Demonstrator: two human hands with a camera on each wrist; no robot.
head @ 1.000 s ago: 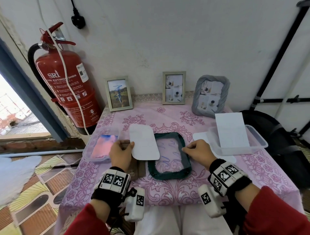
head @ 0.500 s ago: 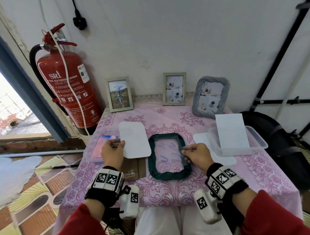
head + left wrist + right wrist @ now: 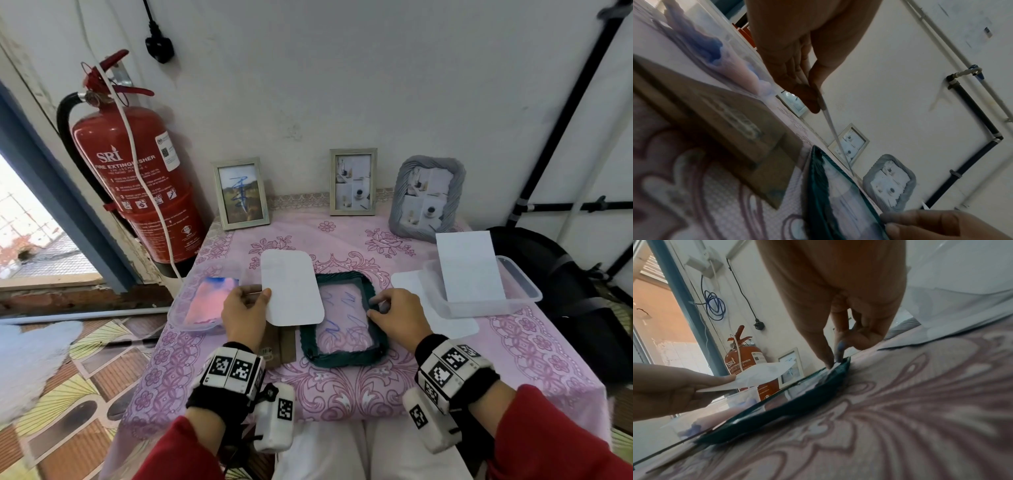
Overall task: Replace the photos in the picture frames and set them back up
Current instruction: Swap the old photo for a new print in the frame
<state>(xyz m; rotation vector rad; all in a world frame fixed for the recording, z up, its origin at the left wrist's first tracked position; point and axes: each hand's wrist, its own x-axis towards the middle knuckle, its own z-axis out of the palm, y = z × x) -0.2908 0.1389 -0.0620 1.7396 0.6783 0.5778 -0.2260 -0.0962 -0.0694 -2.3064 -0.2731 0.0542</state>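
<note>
The left hand (image 3: 244,317) is raised a little above the desk (image 3: 534,346), thumb on top and fingers (image 3: 795,78) beneath, pinching the left edge of a thin white card with rounded corners (image 3: 292,287); from the left wrist view the card shows edge-on as a stiff flat sheet, clear of the cloth. The right hand (image 3: 399,317) is low, knuckles up, its thumb and forefinger tips closed on the right rim of the dark green frame (image 3: 342,359), which lies flat near the front middle of the desk. That frame has a ribbed, rope-like border and a clear pane showing blue scribbles and the pink floral cloth through it. The card's right edge overlaps the frame's left rim in the head view. A brown backing board (image 3: 282,346) lies flat just left of the frame, under the left hand. At the desk's left edge sits a clear plastic tub (image 3: 202,301) holding a pink and blue print; at the right sits another clear tub (image 3: 479,301) with a white sheet (image 3: 469,267) leaning in it. Three frames stand along the wall: two slim pale ones (image 3: 241,193) (image 3: 352,181) and a grey ribbed one (image 3: 426,202). Open cloth lies between them and the hands.
</note>
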